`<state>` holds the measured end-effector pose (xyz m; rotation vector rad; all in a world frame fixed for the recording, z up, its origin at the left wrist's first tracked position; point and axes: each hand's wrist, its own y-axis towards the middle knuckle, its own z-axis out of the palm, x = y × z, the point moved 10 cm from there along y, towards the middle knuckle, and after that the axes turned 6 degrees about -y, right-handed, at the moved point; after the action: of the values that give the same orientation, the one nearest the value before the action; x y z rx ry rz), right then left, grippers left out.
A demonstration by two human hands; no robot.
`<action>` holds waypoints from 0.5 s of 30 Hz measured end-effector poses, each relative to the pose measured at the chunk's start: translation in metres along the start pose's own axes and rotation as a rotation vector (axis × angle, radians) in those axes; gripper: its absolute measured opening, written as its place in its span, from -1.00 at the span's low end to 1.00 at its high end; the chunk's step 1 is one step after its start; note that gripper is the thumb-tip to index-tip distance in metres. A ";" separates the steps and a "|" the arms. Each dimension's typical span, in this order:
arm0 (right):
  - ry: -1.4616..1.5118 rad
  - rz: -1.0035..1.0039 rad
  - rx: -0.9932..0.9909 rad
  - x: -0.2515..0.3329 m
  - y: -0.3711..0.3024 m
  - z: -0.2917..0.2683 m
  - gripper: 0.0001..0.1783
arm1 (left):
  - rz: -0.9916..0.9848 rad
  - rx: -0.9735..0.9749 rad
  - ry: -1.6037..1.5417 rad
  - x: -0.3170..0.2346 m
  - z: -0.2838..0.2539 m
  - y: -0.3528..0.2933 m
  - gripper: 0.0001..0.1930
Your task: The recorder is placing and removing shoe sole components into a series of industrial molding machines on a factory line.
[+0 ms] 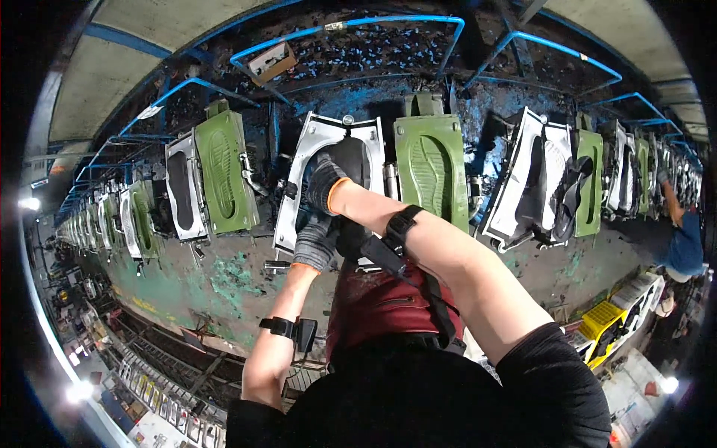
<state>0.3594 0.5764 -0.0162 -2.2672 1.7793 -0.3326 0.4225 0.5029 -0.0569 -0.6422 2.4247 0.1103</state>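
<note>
Both my hands wear grey knit gloves with orange cuffs and work close together over an opened silver metal mould (299, 172). A black shoe-shaped piece (355, 157) lies in it, partly covered by my right hand and forearm. My right hand (326, 183) is closed at the left side of this piece, fingers toward the far end. Just below it, my left hand (315, 245) is closed too, near the mould's near left part. What the fingers grip is hidden. A green mould half (431, 168) with a sole-shaped hollow stands open to the right.
More silver and green moulds, such as a green half (224, 172) and a silver one (519, 179), line both sides. Blue bent rails (358, 24) run behind. A small open box (273, 63) sits among dark scraps. At far right are a co-worker (681, 239) and a yellow crate (601, 321).
</note>
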 end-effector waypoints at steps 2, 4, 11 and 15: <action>-0.066 0.118 -0.075 -0.015 -0.014 -0.002 -0.63 | -0.307 0.278 0.227 0.029 -0.037 -0.020 -0.21; -0.008 0.044 0.022 -0.020 -0.034 -0.001 -0.35 | -0.399 0.145 0.153 0.031 -0.090 -0.018 -0.12; 0.070 0.096 -0.201 -0.025 -0.067 -0.004 -0.17 | -0.579 0.751 0.128 0.059 -0.013 -0.118 -0.14; 0.152 0.316 -0.329 -0.019 -0.088 -0.011 -0.29 | -0.290 0.393 0.117 0.031 0.002 -0.107 -0.06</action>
<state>0.4326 0.6143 0.0221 -2.1551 2.3840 -0.1642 0.4526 0.3959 -0.0690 -0.8211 2.3363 -0.5212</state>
